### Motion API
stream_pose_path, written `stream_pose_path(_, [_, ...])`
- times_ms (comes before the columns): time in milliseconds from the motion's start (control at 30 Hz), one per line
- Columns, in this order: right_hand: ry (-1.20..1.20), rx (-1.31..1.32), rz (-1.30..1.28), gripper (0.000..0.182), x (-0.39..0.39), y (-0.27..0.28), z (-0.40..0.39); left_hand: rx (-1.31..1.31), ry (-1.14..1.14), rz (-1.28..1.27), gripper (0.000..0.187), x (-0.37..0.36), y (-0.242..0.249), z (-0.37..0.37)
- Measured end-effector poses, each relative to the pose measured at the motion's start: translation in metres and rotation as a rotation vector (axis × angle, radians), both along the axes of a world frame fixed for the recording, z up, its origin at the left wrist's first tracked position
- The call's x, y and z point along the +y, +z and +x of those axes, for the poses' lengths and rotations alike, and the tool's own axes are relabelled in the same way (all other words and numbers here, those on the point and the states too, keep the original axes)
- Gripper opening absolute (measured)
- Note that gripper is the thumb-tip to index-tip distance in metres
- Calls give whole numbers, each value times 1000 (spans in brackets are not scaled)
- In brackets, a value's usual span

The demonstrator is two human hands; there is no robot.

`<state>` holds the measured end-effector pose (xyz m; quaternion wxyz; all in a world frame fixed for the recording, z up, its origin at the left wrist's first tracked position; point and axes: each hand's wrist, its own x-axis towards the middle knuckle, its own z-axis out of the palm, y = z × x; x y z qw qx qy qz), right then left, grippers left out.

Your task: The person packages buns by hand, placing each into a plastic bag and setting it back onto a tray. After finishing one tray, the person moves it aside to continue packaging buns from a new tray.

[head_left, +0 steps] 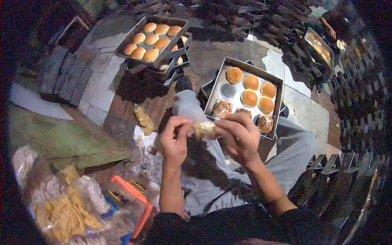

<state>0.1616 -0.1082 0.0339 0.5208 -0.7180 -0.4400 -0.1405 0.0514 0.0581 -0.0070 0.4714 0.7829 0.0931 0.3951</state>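
Between my two hands is a small pale bun (pixel 205 130) in what looks like clear plastic, blurred by motion. The fingers of my left hand (pixel 176 136) are pinched at its left side. My right hand (pixel 240 136) grips its right side with bent fingers. Just beyond my right hand, a square metal tray (pixel 222 87) holds several golden buns (pixel 249 98) and, along its near edge, several wrapped ones (pixel 265 123).
Stacked trays of buns (pixel 151 39) stand at the upper left. Bags (pixel 67 212) and an orange-rimmed crate (pixel 143 200) lie lower left. A yellowish crumpled piece (pixel 143 119) is on the floor. At the upper right, another person's hand (pixel 331 32) is near a tray (pixel 319 48).
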Motion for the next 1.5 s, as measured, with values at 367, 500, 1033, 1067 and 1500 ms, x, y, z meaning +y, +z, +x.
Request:
stream_pose_path(367, [77, 1039, 1, 12, -12, -54, 41, 165, 130, -143, 19, -21, 4, 14])
stream_pose_path(500, [239, 1463, 188, 15, 21, -100, 51, 336, 276, 130, 22, -9, 10, 8])
stream_pose_path(1033, [211, 1754, 371, 41, -29, -144, 25, 558, 31, 348, 47, -108, -52, 2])
stream_pose_path(1067, [207, 1582, 136, 41, -29, -156, 44, 510, 91, 278, 42, -123, -57, 5])
stream_pose_path(1500, [103, 661, -893, 31, -137, -159, 45, 734, -549, 469, 13, -174, -143, -1])
